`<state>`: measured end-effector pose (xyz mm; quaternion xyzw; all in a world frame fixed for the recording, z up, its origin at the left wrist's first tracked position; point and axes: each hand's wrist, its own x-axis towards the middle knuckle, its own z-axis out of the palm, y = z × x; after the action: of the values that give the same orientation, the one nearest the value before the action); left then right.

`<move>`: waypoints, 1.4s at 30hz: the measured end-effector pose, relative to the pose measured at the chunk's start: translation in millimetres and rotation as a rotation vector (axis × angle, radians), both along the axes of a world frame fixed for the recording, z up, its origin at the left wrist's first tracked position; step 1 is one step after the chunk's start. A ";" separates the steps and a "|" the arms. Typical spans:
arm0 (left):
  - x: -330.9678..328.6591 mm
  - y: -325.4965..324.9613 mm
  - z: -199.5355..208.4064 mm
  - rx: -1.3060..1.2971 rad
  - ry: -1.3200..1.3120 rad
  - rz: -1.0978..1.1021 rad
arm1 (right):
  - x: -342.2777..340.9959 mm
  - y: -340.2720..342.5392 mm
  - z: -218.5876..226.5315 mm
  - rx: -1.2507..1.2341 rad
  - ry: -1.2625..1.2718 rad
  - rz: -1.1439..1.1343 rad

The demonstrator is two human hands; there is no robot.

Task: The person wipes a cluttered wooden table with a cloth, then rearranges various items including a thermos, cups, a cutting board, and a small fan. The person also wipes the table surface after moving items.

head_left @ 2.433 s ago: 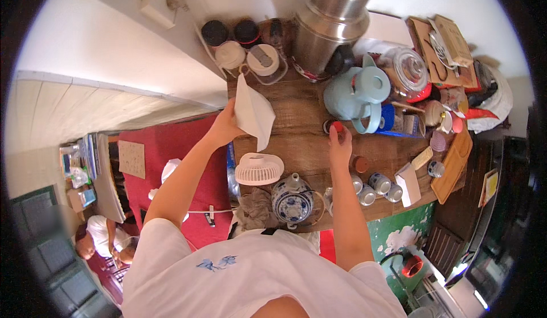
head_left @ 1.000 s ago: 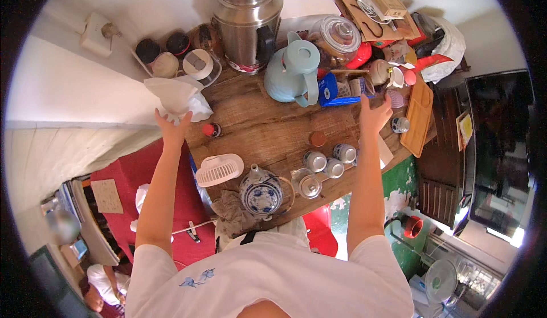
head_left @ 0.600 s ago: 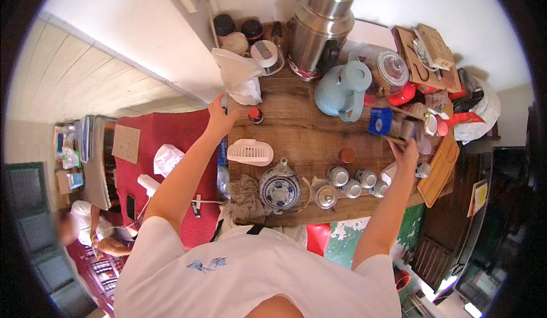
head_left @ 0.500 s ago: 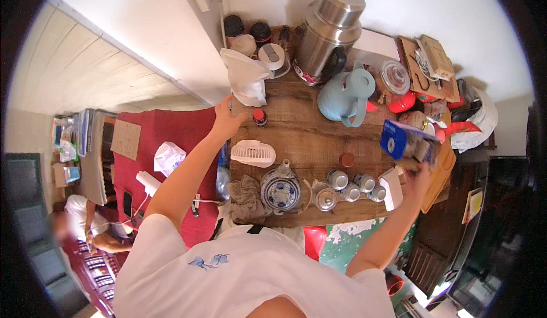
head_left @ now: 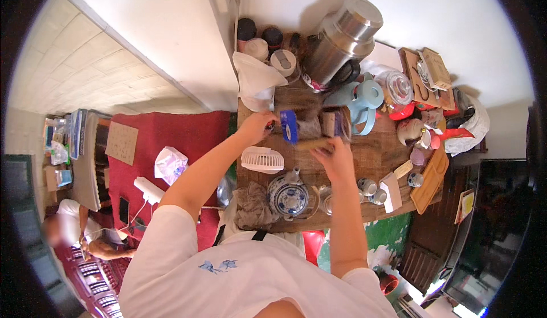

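Note:
My right hand [head_left: 335, 157] grips a blue box [head_left: 289, 125] with a clear middle, blurred by motion, over the middle of the wooden table. Just left of it, my left hand [head_left: 257, 127] has its fingertips closed round a small dark bottle [head_left: 270, 126] with a red cap. Below that hand lies a white slotted piece [head_left: 262, 160], like a small fan head. Nearer me stand a blue-and-white teapot [head_left: 288, 194] and a crumpled grey cloth [head_left: 255, 204]. Several small cups [head_left: 366, 186] stand beside my right forearm, which partly hides them.
A steel vacuum flask [head_left: 345, 41] and a pale blue jug [head_left: 367, 96] stand at the back. White tissue packaging [head_left: 254, 81] lies back left. A wooden tray [head_left: 428, 181] sits at the right edge. A red-covered table [head_left: 199, 130] adjoins on the left; another person sits beyond.
My right hand has carried the blue box leftward from the right side to mid-table. My left hand has closed on the red-capped bottle, which stood just beside its open fingers before.

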<state>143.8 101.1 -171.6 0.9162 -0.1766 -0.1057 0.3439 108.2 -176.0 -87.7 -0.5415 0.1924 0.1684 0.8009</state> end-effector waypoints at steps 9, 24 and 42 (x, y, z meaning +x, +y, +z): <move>-12.1 9.8 -7.9 -0.147 -0.139 0.149 | 84.6 64.7 -78.4 0.103 0.209 -0.319; 4.8 1.7 -6.2 -0.124 -0.098 0.109 | 146.0 61.6 -68.8 0.004 0.321 -0.227; -132.5 3.0 76.1 -0.114 -0.014 0.157 | -158.2 -37.2 -8.3 -0.922 -0.571 0.395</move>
<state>11.4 104.2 -95.4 0.9069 -0.1124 -0.0615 0.4015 -50.1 -213.1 -95.9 -0.8842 -0.0828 0.0607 0.4556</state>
